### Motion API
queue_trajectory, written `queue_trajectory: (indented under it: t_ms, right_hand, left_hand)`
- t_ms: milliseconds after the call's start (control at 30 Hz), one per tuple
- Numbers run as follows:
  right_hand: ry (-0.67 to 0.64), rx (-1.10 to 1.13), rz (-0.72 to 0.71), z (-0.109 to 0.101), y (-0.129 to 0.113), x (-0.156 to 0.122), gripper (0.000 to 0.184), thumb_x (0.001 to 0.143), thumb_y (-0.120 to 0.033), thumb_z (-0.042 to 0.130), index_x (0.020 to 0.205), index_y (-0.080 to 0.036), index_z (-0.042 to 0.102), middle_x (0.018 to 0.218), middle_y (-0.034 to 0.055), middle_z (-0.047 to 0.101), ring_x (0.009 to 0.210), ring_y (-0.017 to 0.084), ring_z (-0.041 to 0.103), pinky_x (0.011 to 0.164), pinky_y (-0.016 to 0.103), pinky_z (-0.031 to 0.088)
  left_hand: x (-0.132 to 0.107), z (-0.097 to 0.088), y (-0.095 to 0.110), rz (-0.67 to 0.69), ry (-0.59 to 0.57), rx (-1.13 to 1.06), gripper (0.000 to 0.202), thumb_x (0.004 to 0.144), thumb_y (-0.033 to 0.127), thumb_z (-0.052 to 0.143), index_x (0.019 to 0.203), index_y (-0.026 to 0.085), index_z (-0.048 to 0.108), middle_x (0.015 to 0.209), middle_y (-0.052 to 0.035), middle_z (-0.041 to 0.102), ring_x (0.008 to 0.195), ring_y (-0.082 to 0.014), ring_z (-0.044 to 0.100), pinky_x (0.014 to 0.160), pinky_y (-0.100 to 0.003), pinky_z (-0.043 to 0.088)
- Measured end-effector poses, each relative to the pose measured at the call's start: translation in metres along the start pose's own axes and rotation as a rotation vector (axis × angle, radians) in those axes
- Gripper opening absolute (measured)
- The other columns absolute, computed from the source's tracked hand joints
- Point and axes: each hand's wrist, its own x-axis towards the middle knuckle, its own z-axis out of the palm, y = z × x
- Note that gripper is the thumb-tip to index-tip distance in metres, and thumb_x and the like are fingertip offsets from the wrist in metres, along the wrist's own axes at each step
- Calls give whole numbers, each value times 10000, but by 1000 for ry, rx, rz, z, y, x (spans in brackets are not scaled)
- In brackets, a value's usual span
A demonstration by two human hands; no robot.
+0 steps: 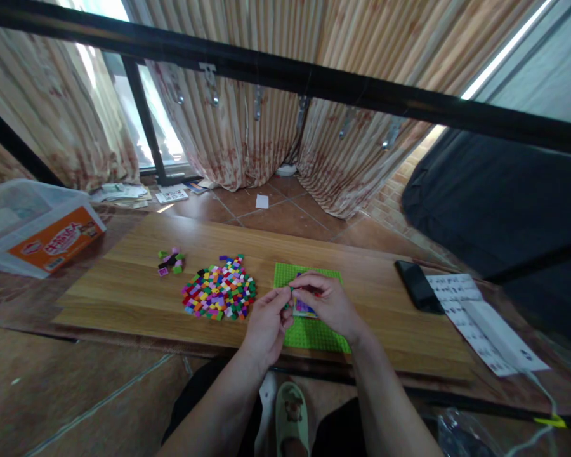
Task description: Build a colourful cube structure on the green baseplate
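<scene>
Above a bright green studded baseplate (pixel 318 337), my left hand (pixel 267 322) and my right hand (pixel 327 301) meet at the fingertips. Between them is a small green toy brick (pixel 292 289), pinched by both hands and partly covered by the fingers. On the baseplate, under my right hand, lies a patch of purple, blue and red bricks (pixel 303 308), mostly hidden by that hand. Left of my left hand spreads a pile of loose bricks (pixel 221 287) in many colours. Farther left sits a smaller group of pink, black and lime bricks (pixel 172 261).
The wooden board (pixel 133 298) carries everything. A black phone (pixel 417 285) lies at its right end, beside printed paper sheets (pixel 471 317) and a white device with a cable. A clear plastic bin (pixel 42 222) stands at the left. A black metal bar (pixel 285 70) crosses above.
</scene>
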Motion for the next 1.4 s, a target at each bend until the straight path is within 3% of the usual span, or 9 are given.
queue_trajectory:
  t_ms: [167,367,433,700,867,1400]
  right_hand:
    - [33,-26,3,-2,2,-1,131,809,-325,659,854,-220,722,808,15,707,764,154,663,703,280,521]
    - [391,-257,88,-21,22,4,185,790,-342,617,822,-190,717,800,49,714,718,175,645,686,308,517]
    - [442,-332,101,-23,27,8,187,788,-329,598,824,-192,720,801,52,713,715,179,638,688,315,509]
    - [266,-532,36,-13,25,18,178,843,-234,547,843,-218,724,906,58,715,854,196,638,817,343,485]
    - [236,-576,18,-13,27,17,165,839,-210,566,829,-225,730,887,56,707,874,202,632,830,348,481]
    - [261,-362,104,-14,37,21,115,773,-264,645,777,-237,757,821,24,712,746,165,651,689,279,499]
  left_hand:
    - [1,0,-1,-11,0,15,309,582,301,846,708,109,640,627,34,513,486,-19,363,443,-156,240]
    - [0,-1,-1,1,86,81,270,617,297,812,751,98,687,648,18,530,490,-20,390,456,-157,264]
    - [0,-2,-2,8,119,108,262,628,297,802,771,103,696,651,17,537,487,-23,395,461,-161,279]
    - [2,-3,-4,5,142,148,294,675,278,753,910,111,693,632,34,539,457,-19,390,454,-151,259]
    - [2,-2,-4,-5,130,154,311,667,282,762,917,110,693,619,34,536,450,-20,389,449,-153,253]
    - [1,-1,-6,-11,140,186,313,670,261,744,940,115,683,612,45,530,439,-17,384,450,-154,255]
